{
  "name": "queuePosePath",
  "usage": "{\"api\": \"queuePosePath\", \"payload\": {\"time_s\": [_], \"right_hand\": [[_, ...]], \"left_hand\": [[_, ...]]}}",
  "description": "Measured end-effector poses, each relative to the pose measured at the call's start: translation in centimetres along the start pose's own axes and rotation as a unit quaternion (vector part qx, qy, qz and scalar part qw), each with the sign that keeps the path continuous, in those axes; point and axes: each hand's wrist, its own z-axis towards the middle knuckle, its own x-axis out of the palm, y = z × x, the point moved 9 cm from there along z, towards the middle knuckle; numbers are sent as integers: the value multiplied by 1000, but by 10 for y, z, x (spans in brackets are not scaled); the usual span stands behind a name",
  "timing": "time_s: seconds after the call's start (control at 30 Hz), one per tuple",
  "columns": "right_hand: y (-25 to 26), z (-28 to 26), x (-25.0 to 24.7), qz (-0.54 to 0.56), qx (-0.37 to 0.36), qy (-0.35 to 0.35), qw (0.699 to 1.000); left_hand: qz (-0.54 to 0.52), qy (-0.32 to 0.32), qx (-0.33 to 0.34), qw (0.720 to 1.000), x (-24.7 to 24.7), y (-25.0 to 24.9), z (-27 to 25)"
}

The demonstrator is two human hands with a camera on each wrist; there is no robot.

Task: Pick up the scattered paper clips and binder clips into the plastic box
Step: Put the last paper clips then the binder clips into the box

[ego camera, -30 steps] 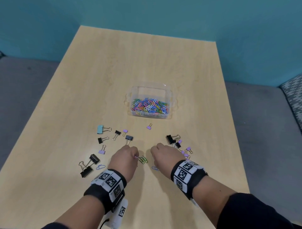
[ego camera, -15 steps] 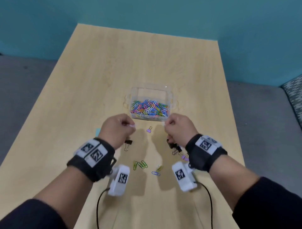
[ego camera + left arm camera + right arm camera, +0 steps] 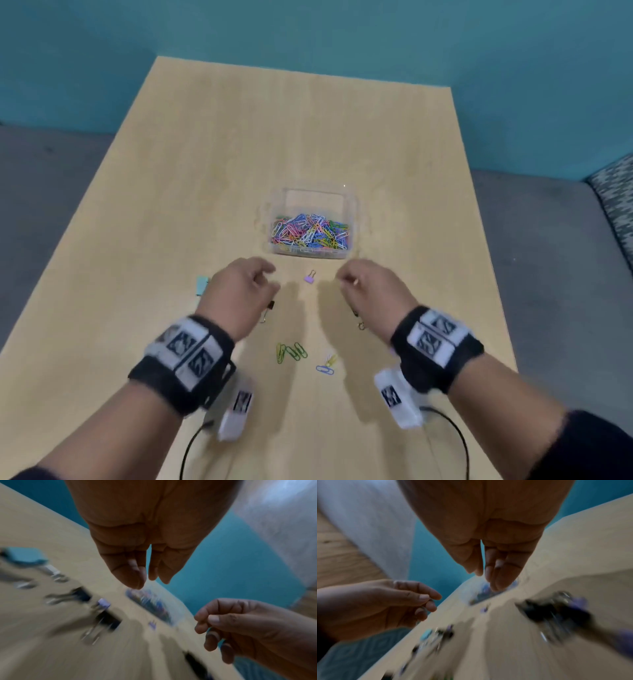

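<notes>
We had both hands up off the table [image 3: 212,144], just short of the plastic box [image 3: 312,226], which sat straight ahead w/ its long axis running left-right and a heap of coloured paper clips already inside. Our left hand [image 3: 239,294] hovered near the box's near-left corner, our right hand [image 3: 368,291] near its near-right corner, so neither was clearly closer; approx. equal reach. Fingers of both were loosely curled, thumb close to the fingertips. Whether either pinched a clip we couldn't tell: the wrist views were smeared and nothing showed plainly between the fingertips. The small purple binder clip [image 3: 310,277] lay between the hands, just this side of the box, handles pointing toward it. Behind the hands, nearer us, lay the green paper clips [image 3: 291,352] and a blue and yellow pair [image 3: 327,365]; a teal binder clip [image 3: 201,285] sat left of the left hand. We judged the next reach was back toward us.
</notes>
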Motion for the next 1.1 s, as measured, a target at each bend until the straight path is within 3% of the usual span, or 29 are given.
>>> {"api": "queuePosePath", "payload": {"time_s": [0.1,0.17,0.43,0.73,1.1], "right_hand": [[-9,-51,50,-51,-22,117,992],[-17,-73,70,-79,-15,149,986],[-17,-86,86,-113,1,111,987],[-6,-73,96,-150,-18,91,984],[-9,-63,87,-142,-30,136,980]], "left_hand": [[83,74,-46,993,36,32,-46],[94,93,-68,989,52,46,-66],[136,48,-50,988,74,29,-75],[174,47,-23,983,89,14,-69],[149,31,-42,987,78,31,-70]]}}
